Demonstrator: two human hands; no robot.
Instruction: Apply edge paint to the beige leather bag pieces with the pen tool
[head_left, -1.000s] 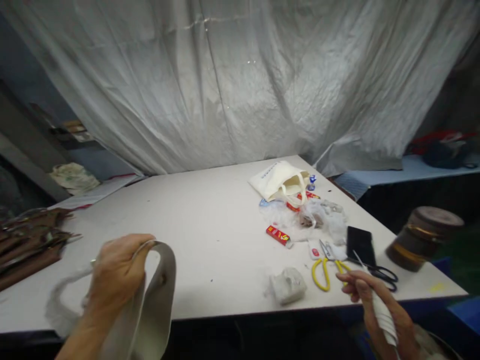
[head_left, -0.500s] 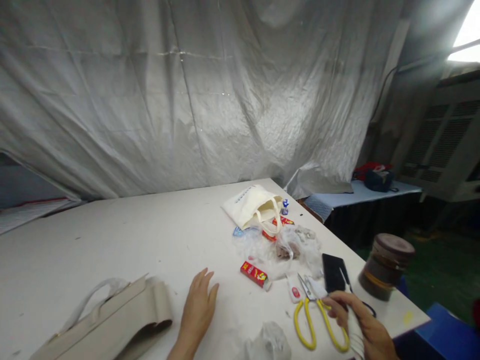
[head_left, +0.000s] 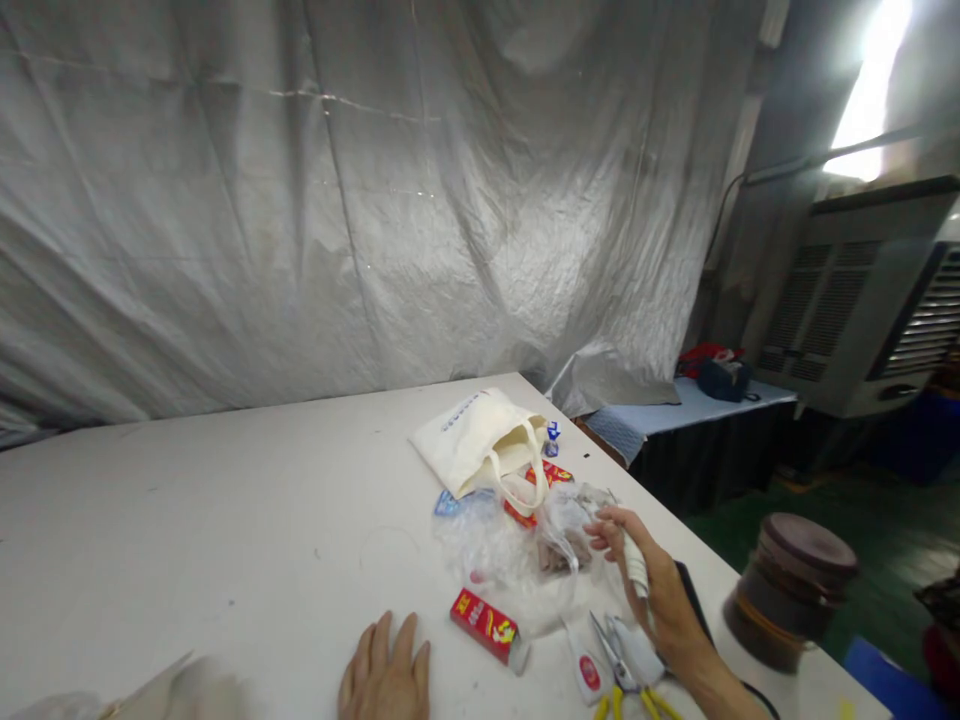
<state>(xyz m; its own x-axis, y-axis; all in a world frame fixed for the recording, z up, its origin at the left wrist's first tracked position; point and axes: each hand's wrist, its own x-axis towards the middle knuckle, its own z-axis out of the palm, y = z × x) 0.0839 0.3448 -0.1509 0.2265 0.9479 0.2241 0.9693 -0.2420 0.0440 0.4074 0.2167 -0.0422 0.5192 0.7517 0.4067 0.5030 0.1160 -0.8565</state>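
Note:
My left hand (head_left: 386,668) lies flat on the table, its fingers stretched out and holding nothing. To its right is a red glue box (head_left: 484,622). My right hand (head_left: 656,585) is closed around a slim tool with a white ribbed handle (head_left: 636,566); its thin shaft points down, and its exact kind is unclear. The hand hovers by a crumpled clear plastic bag (head_left: 480,540) with something brown inside. Below it lie yellow-handled scissors (head_left: 616,655), partly cut off by the lower edge, and a white tube with a red label (head_left: 589,672).
A cream tote bag (head_left: 469,430) lies open behind the plastic. A dark-lidded jar (head_left: 791,590) stands at the table's right edge, near a black flat object (head_left: 694,600). A blurred beige bag (head_left: 180,695) is at lower left. A side table (head_left: 652,415) stands beyond.
My right hand has moved up and away from the scissors to the plastic bag, and the tool has turned over. My left hand now rests lower in view. The camera has turned right.

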